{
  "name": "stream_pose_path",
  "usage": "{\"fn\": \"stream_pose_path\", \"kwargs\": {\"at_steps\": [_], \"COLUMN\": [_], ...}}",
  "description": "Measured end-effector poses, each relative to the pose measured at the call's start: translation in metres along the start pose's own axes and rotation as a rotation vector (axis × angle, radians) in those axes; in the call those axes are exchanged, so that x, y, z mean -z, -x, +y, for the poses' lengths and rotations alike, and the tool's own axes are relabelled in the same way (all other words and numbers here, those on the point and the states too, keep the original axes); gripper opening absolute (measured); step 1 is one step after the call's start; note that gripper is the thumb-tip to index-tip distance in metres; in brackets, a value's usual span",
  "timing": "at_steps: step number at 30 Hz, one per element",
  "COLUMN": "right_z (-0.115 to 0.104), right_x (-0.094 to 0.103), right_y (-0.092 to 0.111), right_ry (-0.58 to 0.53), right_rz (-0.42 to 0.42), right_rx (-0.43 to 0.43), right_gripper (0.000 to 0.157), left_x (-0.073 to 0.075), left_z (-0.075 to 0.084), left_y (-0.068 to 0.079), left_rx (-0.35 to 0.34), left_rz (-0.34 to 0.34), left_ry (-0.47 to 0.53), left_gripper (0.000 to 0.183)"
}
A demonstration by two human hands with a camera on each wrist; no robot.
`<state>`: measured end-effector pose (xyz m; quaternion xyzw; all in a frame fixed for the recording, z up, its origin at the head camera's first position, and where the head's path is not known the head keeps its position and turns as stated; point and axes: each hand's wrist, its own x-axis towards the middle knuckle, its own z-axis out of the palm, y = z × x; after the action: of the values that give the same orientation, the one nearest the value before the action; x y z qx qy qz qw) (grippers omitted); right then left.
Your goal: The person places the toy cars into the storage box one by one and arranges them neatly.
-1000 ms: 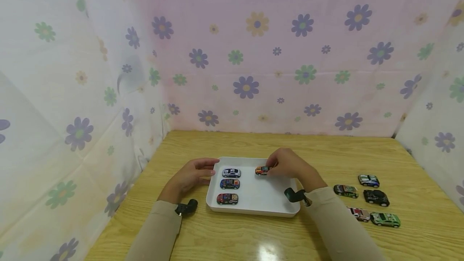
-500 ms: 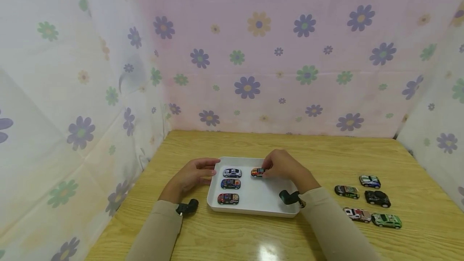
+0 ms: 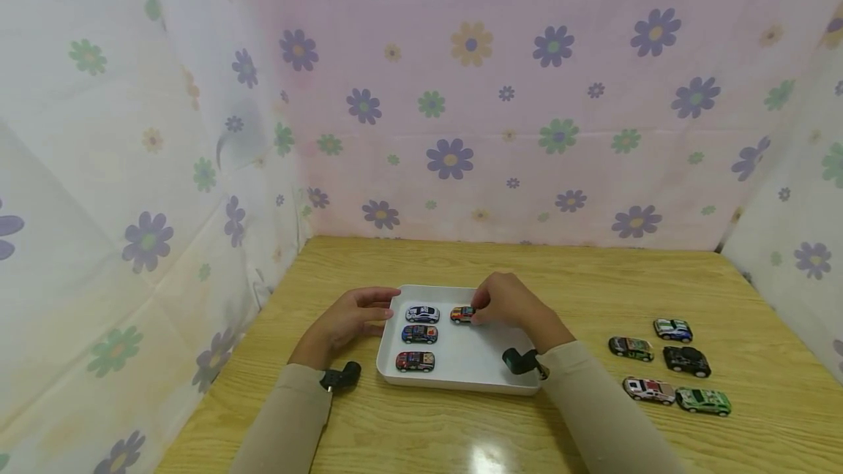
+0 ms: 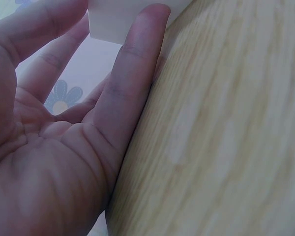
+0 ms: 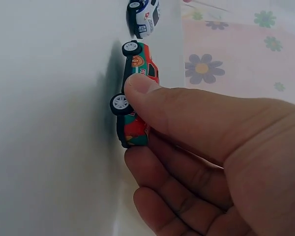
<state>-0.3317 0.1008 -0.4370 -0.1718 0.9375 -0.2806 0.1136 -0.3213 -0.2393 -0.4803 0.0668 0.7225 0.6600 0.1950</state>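
My right hand [image 3: 510, 306] pinches a red, orange and green toy car [image 3: 462, 314] between thumb and fingers, low over the floor of the white tray [image 3: 477, 357]. In the right wrist view the toy car [image 5: 133, 129] shows its white-hubbed wheels, and the thumb lies across its side. Along the tray's left side stand a white-and-blue toy car [image 3: 422, 314], a blue toy car [image 3: 419, 333] and a red-and-black toy car [image 3: 415, 362]. My left hand [image 3: 352, 320] touches the tray's left wall with extended fingers. In the left wrist view its palm [image 4: 54, 162] holds nothing.
Several more toy cars sit on the wooden table [image 3: 395, 430] to the right: a white-and-blue one [image 3: 673, 330], a dark green one [image 3: 631, 347], a black one [image 3: 687, 360], a white-and-red one [image 3: 649, 390] and a green one [image 3: 704, 401]. Flowered cloth [image 3: 500, 115] hangs behind.
My right hand has moved left inside the tray with the red, orange and green toy car, closer to the white-and-blue one. The left hand has stayed at the tray's left side.
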Motion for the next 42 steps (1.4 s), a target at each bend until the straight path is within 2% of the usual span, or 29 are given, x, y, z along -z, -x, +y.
{"fn": "stream_pose_path", "kwargs": {"at_steps": [8,20,42], "right_z": [-0.001,0.000,-0.001], "right_x": [-0.003,-0.008,-0.011], "right_y": [0.001,0.002,0.003], "right_ry": [-0.016,-0.042,-0.017], "right_rz": [0.016,0.043,0.109], "right_rx": [-0.017,0.001,0.013], "right_gripper": [0.016,0.014,0.017], "left_x": [0.000,0.000,-0.001], "left_z": [0.000,-0.002,-0.001], "left_y": [-0.001,-0.001,0.000], "left_rx": [0.003,0.006,0.000], "left_rz": [-0.015,-0.007,-0.001], "left_ry": [0.005,-0.005,-0.013], "left_gripper": [0.051,0.051,0.050]}}
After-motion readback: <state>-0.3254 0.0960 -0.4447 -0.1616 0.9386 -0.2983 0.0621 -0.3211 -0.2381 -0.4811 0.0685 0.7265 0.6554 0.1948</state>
